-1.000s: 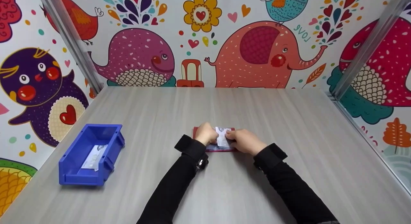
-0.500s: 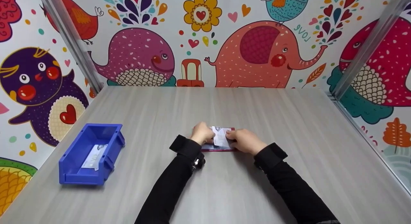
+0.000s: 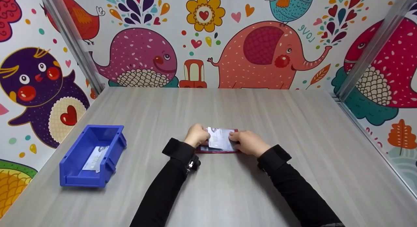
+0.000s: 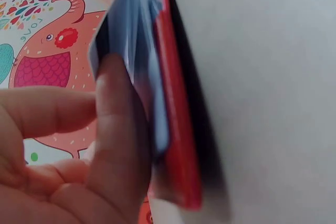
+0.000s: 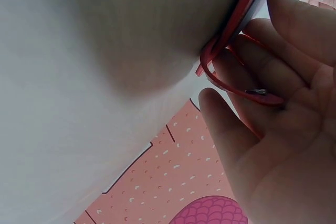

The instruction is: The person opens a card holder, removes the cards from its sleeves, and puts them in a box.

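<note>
A red card holder [image 4: 176, 103] with clear plastic sleeves [image 3: 227, 140] lies spread at the middle of the table. My left hand [image 3: 197, 135] pinches a white printed card [image 3: 215, 138] between thumb and finger at its left edge. The card overlaps the sleeves, angled slightly up from them in the left wrist view. With my right hand [image 3: 251, 143] I hold the holder's right end, the thumb on top of the sleeves. A red strap with a metal snap [image 5: 257, 92] curls out beside the right fingers in the right wrist view.
A blue plastic bin [image 3: 83, 181] stands at the left of the table, with a white card [image 3: 96, 159] lying in it. Wall panels with cartoon animals [image 3: 260, 57] border the back and sides of the tabletop [image 3: 215, 106].
My left hand has moved left, sliding the white card left across the holder and baring more of the sleeves. The right hand has stayed in place.
</note>
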`<state>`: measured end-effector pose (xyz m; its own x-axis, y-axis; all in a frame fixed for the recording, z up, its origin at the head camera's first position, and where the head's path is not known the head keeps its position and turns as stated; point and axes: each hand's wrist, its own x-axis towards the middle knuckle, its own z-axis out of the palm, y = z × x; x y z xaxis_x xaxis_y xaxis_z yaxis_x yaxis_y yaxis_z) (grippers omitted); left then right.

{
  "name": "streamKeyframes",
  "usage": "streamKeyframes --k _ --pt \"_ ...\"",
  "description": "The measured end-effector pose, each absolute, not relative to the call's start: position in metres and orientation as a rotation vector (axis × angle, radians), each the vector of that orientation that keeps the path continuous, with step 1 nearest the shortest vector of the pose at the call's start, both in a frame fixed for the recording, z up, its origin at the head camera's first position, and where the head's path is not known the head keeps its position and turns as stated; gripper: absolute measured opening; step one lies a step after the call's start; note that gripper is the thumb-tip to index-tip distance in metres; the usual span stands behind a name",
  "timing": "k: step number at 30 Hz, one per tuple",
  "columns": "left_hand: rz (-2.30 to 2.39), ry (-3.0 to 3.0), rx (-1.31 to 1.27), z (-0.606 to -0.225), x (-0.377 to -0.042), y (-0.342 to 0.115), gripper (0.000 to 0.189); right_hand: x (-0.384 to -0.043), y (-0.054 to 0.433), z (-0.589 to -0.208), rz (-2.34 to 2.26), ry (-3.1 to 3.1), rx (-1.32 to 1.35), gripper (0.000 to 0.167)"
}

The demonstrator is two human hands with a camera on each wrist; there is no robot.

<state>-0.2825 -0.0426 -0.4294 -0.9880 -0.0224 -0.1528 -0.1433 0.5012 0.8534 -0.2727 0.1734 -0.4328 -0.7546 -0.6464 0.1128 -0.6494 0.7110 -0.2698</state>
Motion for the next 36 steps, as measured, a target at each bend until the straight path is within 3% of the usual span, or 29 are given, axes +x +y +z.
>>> streamKeyframes --k 20,24,27,36 --pt "1.604 2.598 -0.136 -0.410 -0.271 -0.080 0.015 -0.273 0.174 -0.433 0.454 -2.912 1.093 0.039" --pt "1.671 2.563 -0.117 -0.405 -0.267 -0.095 0.014 -0.274 0.174 -0.434 0.454 -2.873 1.131 0.024" --pt "1.769 2.488 -0.127 -0.400 -0.264 -0.106 0.016 -0.275 0.175 -0.436 0.459 -2.845 1.159 0.018" --pt "1.804 2.556 -0.110 -0.385 -0.254 -0.146 0.028 -0.275 0.175 -0.437 0.466 -2.824 1.166 0.023"
